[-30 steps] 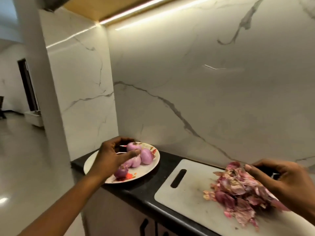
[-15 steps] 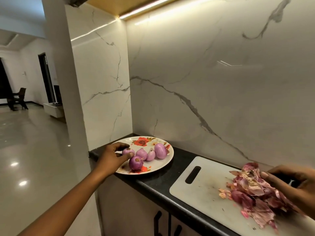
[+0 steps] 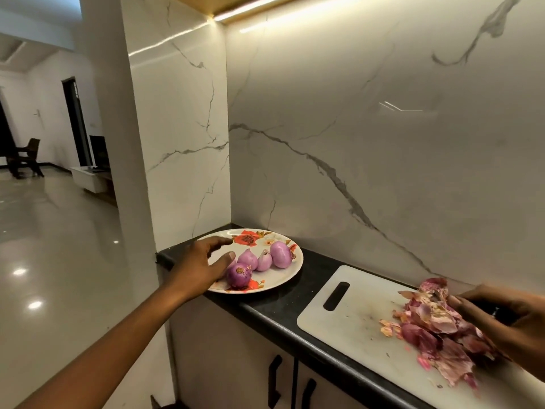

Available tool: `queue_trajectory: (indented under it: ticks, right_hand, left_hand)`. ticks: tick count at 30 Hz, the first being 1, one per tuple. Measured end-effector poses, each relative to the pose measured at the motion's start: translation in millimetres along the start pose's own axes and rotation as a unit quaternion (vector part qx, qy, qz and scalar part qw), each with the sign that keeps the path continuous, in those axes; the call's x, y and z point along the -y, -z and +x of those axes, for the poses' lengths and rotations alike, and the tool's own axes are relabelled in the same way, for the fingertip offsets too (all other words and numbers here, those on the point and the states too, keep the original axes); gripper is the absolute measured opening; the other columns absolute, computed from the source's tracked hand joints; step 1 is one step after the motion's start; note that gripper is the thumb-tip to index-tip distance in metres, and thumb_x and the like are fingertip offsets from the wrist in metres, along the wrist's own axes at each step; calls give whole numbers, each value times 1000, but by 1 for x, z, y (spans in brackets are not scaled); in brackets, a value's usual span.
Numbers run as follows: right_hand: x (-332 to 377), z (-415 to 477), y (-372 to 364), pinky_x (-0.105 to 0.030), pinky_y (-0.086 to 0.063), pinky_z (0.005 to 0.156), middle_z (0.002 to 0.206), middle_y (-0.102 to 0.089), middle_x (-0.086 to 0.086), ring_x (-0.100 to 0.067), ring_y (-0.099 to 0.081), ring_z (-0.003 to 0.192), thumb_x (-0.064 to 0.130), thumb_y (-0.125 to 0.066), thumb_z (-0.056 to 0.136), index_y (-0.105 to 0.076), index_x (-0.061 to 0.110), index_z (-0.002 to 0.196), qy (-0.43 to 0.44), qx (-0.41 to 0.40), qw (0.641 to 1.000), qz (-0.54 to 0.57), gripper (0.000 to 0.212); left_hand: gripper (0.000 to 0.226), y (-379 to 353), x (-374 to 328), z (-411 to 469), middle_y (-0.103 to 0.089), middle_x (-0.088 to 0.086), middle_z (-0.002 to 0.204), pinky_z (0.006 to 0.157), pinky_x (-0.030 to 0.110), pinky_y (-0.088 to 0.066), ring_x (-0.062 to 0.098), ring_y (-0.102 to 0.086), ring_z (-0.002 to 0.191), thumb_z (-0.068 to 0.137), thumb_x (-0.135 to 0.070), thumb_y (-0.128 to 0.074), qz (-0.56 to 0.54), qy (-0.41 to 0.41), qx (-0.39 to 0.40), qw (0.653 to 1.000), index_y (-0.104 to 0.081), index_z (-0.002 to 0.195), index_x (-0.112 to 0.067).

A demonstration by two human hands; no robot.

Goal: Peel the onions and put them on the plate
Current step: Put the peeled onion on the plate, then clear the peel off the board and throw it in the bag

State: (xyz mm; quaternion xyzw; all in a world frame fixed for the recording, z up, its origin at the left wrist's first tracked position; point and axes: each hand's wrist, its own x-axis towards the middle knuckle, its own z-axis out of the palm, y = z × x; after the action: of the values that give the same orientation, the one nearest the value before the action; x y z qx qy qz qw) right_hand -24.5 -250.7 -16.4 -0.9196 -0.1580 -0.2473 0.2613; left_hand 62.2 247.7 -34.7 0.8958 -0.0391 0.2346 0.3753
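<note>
Four peeled onions [image 3: 280, 258] lie on the plate [image 3: 290, 276] at centre frame, as before; the left hand [image 3: 200, 267] has opened wider, fingers loose over the plate's left side, holding nothing. At lower right the right hand [image 3: 507, 317] rests curled on the peels [image 3: 433, 320] on the cutting board [image 3: 354, 317]; whether it grips anything I cannot tell.
</note>
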Motion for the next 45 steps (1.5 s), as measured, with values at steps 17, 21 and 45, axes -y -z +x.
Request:
queue_trajectory:
  ticks: [17, 21, 45]
  right_hand:
    - [67, -69, -13, -41, -63, 89, 105, -80, 12, -10, -77, 100, 10, -82, 88, -84, 19, 103, -31, -113, 989, 95, 18]
    - [69, -83, -15, -34, -63, 87, 107, -79, 15, -5, -75, 104, 12, -84, 87, -85, 21, 100, -48, -118, 988, 86, 16]
    - [65, -98, -16, -28, -55, 93, 128, -68, 23, 2, -57, 120, 42, -71, 100, -79, 35, 112, -141, 159, 975, 65, 17]
  left_hand:
    - [42, -26, -103, -107, -65, -33, 133, 94, 7, -50, -15, -57, 125, 87, -58, -65, -136, -210, 165, 954, -69, 127, -46]
    - [41, -55, -104, -110, -56, -44, 136, 89, 7, -48, -18, -51, 128, 88, -56, -67, -139, -211, 188, 949, -66, 129, -53]
    - [50, -94, -119, -56, -52, -21, 147, 123, 32, -27, 2, -36, 146, 85, -44, -82, -12, -22, 363, 931, -69, 132, -32]
